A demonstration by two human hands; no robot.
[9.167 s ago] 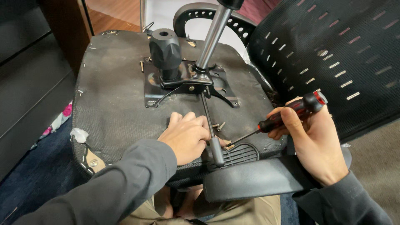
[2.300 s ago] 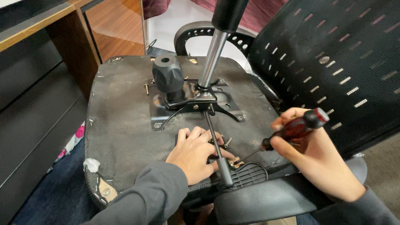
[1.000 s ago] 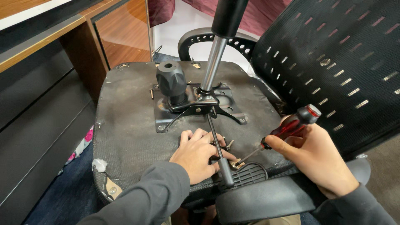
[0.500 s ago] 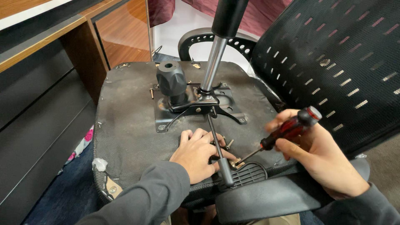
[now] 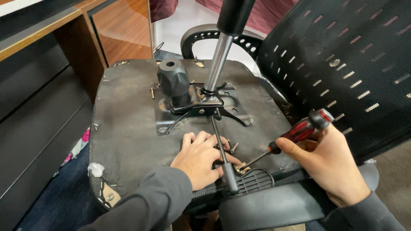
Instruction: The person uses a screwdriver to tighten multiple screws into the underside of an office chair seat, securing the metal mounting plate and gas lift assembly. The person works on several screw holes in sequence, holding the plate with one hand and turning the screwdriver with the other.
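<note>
Seat underside: the upturned chair seat base (image 5: pixel 128 132), covered in scuffed dark grey fabric with staples along its edge, is roughly square with rounded corners; a torn white patch shows at its near left corner.
Left hand: the left hand (image 5: pixel 199 158) lies palm down on the fabric with its fingers loosely curled, its grip closed on nothing; the fingertips touch the thin metal lever rod (image 5: pixel 220 149) just beside the small brass-coloured screw bracket (image 5: pixel 240 168).
Mechanism: a black steel tilt plate (image 5: pixel 201 107) sits at the seat's middle, bearing a ribbed black plastic knob (image 5: pixel 173 79) and a shiny chrome gas-lift column (image 5: pixel 218 60), whose top is cut off by the picture's edge.
Screwdriver: a red-and-black ribbed-handled screwdriver (image 5: pixel 299 130) slants down to the left, its tip at the bracket; the screw head is too small to make out.
Right hand: the right hand (image 5: pixel 327 164) has its grip wrapped tight round the handle, forefinger stretched along the collar.
Backrest: black perforated mesh chair backrest (image 5: pixel 342 64) stands to the right, partly out of frame.
</note>
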